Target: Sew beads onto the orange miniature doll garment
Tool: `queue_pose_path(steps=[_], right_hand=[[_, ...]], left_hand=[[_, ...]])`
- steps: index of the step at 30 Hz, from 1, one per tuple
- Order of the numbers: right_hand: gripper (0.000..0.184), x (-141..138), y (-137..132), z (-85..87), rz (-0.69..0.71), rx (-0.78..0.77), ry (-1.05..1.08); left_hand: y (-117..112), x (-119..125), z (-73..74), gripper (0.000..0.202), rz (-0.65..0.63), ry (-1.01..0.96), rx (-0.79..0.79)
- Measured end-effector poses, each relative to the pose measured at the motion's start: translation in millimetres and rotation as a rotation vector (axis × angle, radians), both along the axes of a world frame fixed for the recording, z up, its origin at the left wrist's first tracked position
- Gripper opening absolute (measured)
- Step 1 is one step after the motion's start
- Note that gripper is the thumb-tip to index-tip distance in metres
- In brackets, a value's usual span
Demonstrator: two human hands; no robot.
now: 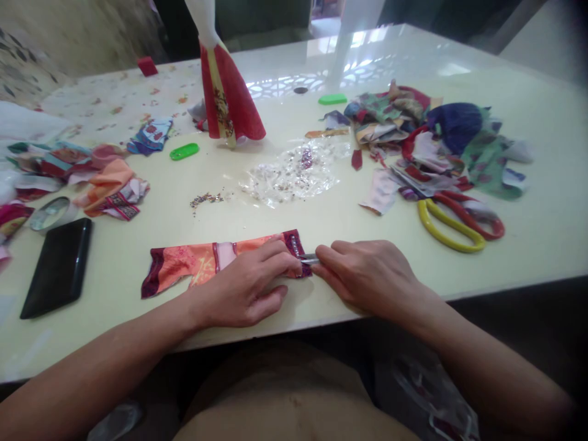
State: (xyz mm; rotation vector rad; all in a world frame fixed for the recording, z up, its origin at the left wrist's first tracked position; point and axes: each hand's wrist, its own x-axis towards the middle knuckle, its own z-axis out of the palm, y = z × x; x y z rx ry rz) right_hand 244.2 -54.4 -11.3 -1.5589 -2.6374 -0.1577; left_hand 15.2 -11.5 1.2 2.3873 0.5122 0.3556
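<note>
My left hand (pixel 243 285) lies over the right end of an orange and maroon fabric strip (pixel 193 266), pinching it against the pale table top (pixel 138 257). My right hand (pixel 367 275) comes in from the right, with its fingertips around a small silver metal piece (pixel 309 259). That piece touches the strip's maroon end, which carries a line of tiny beads. The metal piece is mostly hidden by my fingers, so I cannot tell exactly what tool it is.
Loose fabric scraps lie in heaps at the left and right. Yellow and red handled scissors (pixel 452 223) rest at right. Beads are scattered on clear plastic (pixel 294 174) at the centre. A black tablet (pixel 57 268) lies at left, and a doll in a red dress (pixel 227 92) stands behind.
</note>
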Motion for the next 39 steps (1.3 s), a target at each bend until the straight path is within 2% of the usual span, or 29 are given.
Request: queue_pose_path(steps=[12,20,23,27,33,39], right_hand=[[0.027,0,-1,1.1,-0.008,-0.013,0.01],[0.027,2,-1,4.1,-0.01,-0.001,-0.002],[0.027,6,-3,7.9,-0.036,0.001,-0.018],[0.028,7,-6,10.0,-0.038,-0.012,-0.009],[0.025,3,-6,8.8,-0.03,-0.074,0.001],[0.023,3,-3,11.9,-0.03,-0.1,0.0]], left_hand=[[1,1,-5.9,0.03,-0.035,0.043,0.103],[0,2,-10.0,0.033,-0.073,0.17,0.297],[-1,2,-8.7,0.032,-0.075,0.19,0.323],[0,2,-6.6,0.031,-0.068,0.165,0.26],[3,1,-4.4,0.027,-0.016,0.019,0.092],[4,-1,0.4,0.025,0.074,-0.041,0.027]])
